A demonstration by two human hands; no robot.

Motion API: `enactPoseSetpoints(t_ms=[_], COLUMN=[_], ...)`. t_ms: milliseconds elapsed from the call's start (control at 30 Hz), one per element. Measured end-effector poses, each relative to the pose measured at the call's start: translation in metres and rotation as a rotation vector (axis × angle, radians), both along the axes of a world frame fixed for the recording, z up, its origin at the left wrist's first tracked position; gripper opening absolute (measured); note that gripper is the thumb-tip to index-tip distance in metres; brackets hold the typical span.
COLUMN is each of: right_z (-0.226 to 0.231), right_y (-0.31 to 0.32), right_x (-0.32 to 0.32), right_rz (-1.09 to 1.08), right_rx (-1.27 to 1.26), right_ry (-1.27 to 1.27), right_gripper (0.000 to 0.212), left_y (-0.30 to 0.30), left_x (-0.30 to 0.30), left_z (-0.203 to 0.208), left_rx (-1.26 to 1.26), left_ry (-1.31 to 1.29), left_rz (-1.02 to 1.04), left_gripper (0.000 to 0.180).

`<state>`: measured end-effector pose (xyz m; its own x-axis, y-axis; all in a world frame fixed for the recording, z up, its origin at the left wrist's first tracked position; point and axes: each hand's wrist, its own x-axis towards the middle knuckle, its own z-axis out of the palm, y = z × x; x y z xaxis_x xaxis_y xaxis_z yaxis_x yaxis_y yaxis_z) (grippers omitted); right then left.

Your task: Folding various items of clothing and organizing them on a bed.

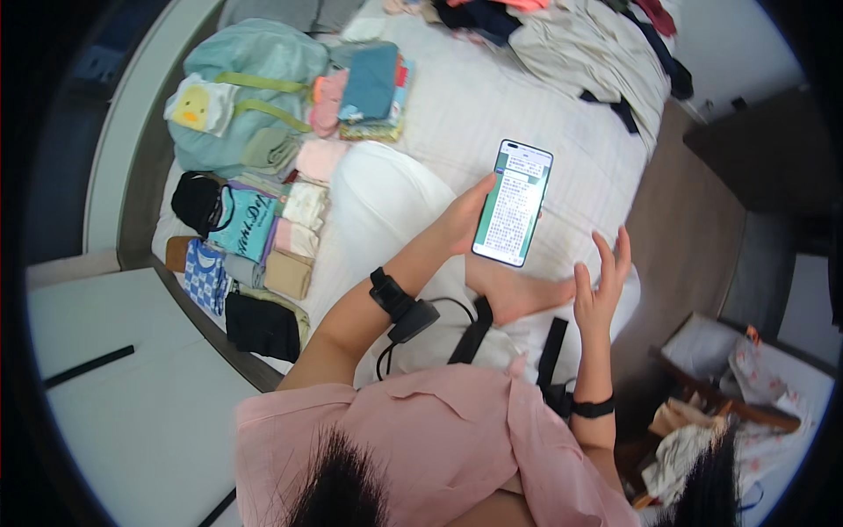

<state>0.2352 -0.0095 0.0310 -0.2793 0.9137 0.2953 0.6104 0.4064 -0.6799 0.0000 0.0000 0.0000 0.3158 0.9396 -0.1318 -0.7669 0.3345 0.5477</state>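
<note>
A smartphone (pixel 513 204) with a lit screen full of text is held upright in my left hand (pixel 472 212). The fingers wrap behind the phone and the thumb lies along its left edge. To the right of the phone and apart from it, my right hand (pixel 600 285) is raised with its fingers spread, holding nothing. Both hands are above my crossed legs in white trousers (pixel 395 189), and a bare foot (pixel 518 294) shows below the phone. Black straps circle both forearms, and the left one carries a dark device (pixel 411 318) with a cable.
Folded clothes (pixel 250 220) lie in several stacks on the bed (pixel 439 114) at the left, beside a pale green bag (pixel 255 61). Loose clothes (pixel 580 53) are heaped at the far right. A chair (pixel 746 408) draped with cloth stands on the floor at the right.
</note>
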Motion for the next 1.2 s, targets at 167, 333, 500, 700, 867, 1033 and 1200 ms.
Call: enactPoseSetpoints(t_ms=[167, 333, 500, 700, 867, 1033, 1200], right_z=[-0.01, -0.024, -0.03, -0.027, -0.016, 0.001, -0.009], right_y=[0.011, 0.025, 0.045, 0.113, 0.236, 0.384, 0.481], right_x=[-0.016, -0.024, -0.037, -0.048, -0.093, -0.197, -0.286], right_rz=[0.011, 0.01, 0.022, 0.219, 0.28, 0.242, -0.1], right_rx=[-0.064, -0.104, -0.141, -0.139, -0.164, -0.424, -0.5], right_ry=[0.043, -0.011, -0.091, -0.252, -0.17, 0.577, 0.316], right_gripper=[0.04, 0.041, 0.043, 0.046, 0.044, 0.032, 0.062], left_y=[0.081, 0.165, 0.225, 0.271, 0.274, 0.197, 0.168], left_x=[-0.083, -0.15, -0.185, -0.238, -0.199, -0.126, -0.121], left_z=[-0.008, -0.044, -0.104, -0.127, -0.11, -0.049, -0.042], left_rx=[-0.218, -0.304, -0.296, -0.409, -0.237, 0.327, 0.1], left_ry=[0.042, 0.141, 0.403, 1.172, 1.903, 1.27, 1.016], left_rz=[0.231, 0.342, 0.484, 0.651, 0.862, 0.767, 0.37], left_gripper=[0.049, 0.038, 0.045, 0.069, 0.078, 0.053, 0.034])
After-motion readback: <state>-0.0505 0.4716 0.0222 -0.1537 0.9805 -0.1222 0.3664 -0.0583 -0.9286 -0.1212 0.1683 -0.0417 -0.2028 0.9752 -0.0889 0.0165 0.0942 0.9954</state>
